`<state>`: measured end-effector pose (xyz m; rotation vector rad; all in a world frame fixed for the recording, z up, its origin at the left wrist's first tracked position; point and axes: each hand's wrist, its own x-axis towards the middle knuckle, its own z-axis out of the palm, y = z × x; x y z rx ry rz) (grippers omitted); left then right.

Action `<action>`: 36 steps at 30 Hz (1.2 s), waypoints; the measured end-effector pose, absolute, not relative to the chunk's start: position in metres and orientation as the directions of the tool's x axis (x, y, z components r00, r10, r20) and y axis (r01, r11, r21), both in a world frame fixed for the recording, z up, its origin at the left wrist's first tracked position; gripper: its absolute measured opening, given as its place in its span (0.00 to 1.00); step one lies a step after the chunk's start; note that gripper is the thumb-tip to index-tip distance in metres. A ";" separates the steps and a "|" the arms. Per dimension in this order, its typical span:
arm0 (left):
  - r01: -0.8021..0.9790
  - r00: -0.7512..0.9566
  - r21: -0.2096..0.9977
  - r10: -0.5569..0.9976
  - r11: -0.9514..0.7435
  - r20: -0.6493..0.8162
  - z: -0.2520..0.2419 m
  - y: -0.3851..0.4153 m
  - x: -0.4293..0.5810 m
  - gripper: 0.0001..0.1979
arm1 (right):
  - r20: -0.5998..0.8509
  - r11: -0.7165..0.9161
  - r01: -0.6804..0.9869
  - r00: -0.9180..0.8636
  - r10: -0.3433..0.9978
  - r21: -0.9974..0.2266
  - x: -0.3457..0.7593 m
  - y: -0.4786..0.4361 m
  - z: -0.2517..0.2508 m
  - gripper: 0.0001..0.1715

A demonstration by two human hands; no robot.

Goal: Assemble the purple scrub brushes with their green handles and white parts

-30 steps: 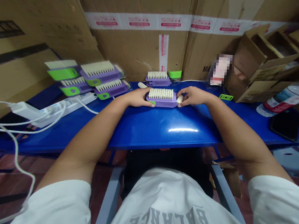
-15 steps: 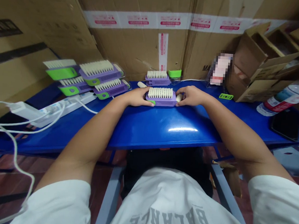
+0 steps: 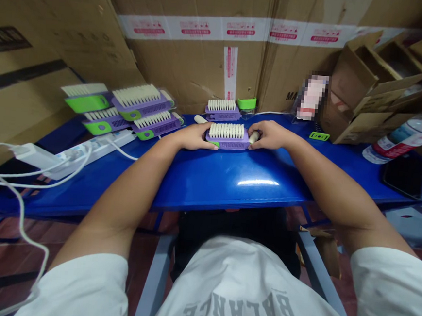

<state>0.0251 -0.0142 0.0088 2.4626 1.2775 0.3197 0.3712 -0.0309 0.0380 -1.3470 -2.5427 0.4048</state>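
A purple brush (image 3: 230, 143) with rows of cream bristles facing up and a green patch at its left end sits at the blue table. My left hand (image 3: 195, 136) is closed around its left end, thumb along the near side. At the opposite end, my right hand (image 3: 270, 134) pinches a cream rounded piece (image 3: 254, 137) against the brush. Whether that piece is joined to the brush, I cannot tell. Just behind my left fingers lies another cream rounded piece (image 3: 200, 119). A second purple brush (image 3: 222, 110) rests behind the held one, beside a green part (image 3: 246, 103).
Several purple-and-green brushes (image 3: 137, 104) are piled at the left, near a white power strip (image 3: 83, 154) with cables. On the right stand open cardboard boxes (image 3: 365, 92), a tilted bottle (image 3: 398, 142) and a dark phone (image 3: 402, 177). Large cartons (image 3: 192, 61) wall off the back.
The cream piece in my right fingers has shifted and tilted slightly. Both hands and the brush stay in place.
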 end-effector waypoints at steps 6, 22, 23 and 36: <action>0.745 0.569 0.407 0.822 -0.529 0.028 0.009 -0.014 0.025 0.50 | 0.085 0.535 0.768 -0.543 0.835 -0.352 0.370 -0.033 0.039 0.21; 0.739 0.578 0.399 0.815 -0.543 0.039 0.006 -0.012 0.024 0.51 | 0.066 0.490 0.778 -0.508 0.859 -0.394 0.371 -0.031 0.038 0.25; 0.744 0.573 0.397 0.819 -0.537 0.032 0.007 -0.012 0.024 0.51 | 0.062 0.483 0.781 -0.502 0.862 -0.395 0.370 -0.031 0.038 0.25; 0.749 0.567 0.403 0.823 -0.526 0.019 0.010 -0.015 0.026 0.50 | 0.051 0.459 0.737 -0.503 0.863 -0.496 0.376 -0.025 0.030 0.34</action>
